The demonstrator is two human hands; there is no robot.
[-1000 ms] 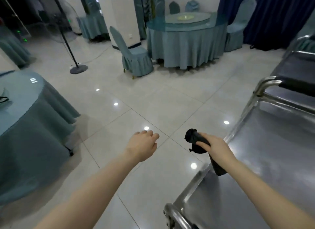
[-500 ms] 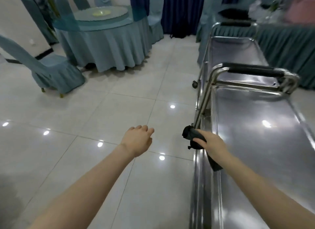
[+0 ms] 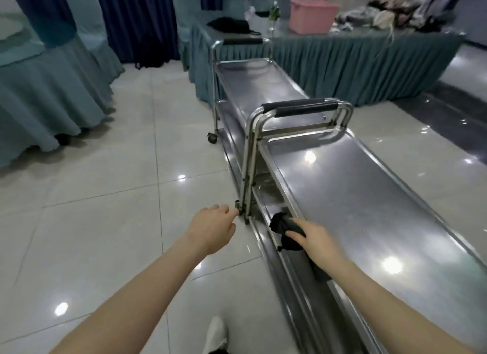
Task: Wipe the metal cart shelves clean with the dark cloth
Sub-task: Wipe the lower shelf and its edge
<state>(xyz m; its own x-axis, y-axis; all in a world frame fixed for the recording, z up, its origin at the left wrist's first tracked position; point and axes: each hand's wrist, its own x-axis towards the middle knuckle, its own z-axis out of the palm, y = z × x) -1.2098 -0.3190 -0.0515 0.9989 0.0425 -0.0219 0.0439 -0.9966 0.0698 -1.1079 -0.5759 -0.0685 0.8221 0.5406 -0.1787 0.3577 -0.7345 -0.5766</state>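
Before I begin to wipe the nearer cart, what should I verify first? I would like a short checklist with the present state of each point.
1. Dark bunched cloth gripped by right hand: ok.
2. Cloth opened flat for wiping: not ok, it is bunched.
3. Cloth touching the shiny metal top shelf of the nearer cart: cannot tell; it is at the shelf's left rim.
4. Left hand free: ok, open, holding nothing.
5. Lower shelves in view: not ok, mostly hidden under the top shelf.
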